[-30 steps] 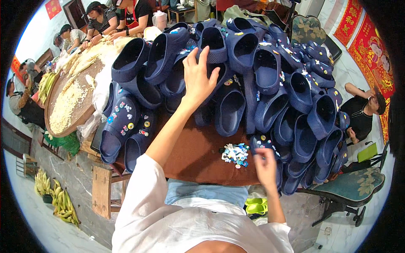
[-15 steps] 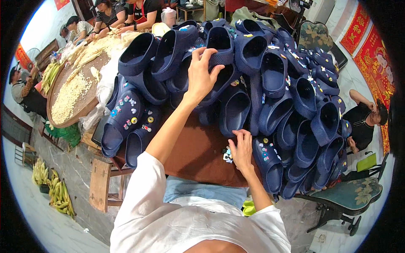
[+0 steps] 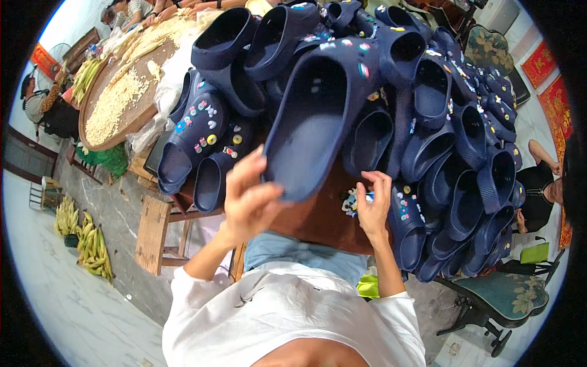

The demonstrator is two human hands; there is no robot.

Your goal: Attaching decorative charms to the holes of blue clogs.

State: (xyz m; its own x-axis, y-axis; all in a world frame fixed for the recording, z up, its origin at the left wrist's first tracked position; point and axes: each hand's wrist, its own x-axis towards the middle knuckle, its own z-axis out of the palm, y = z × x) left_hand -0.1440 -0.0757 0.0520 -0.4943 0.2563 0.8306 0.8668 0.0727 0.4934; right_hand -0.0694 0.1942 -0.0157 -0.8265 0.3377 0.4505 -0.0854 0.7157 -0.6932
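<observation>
A navy clog [image 3: 309, 122] hangs tilted in front of me above the brown table top [image 3: 293, 217], its heel toward me and small charms on its toe. My left hand [image 3: 247, 199] grips it at the heel's left edge, slightly blurred, with the thumb over the rim. Close to the table, my right hand [image 3: 374, 208] has its thumb and fingers apart and shows nothing between them. A small cluster of colourful charms [image 3: 351, 202] lies just left of the right hand, partly hidden by it. To its right stands another navy clog with charms [image 3: 406, 223].
Navy clogs pile up at the back and right [image 3: 431, 92]. Two decorated clogs [image 3: 192, 137] stand at left. Beyond them is a round tray of pale kernels [image 3: 98, 98]. A wooden stool [image 3: 153, 232], corn cobs [image 3: 95, 244], a chair [image 3: 501, 290] and other people surround the table.
My left hand has pulled a clog off the pile toward me and down. My right hand stays near the charms. The view has shifted slightly.
</observation>
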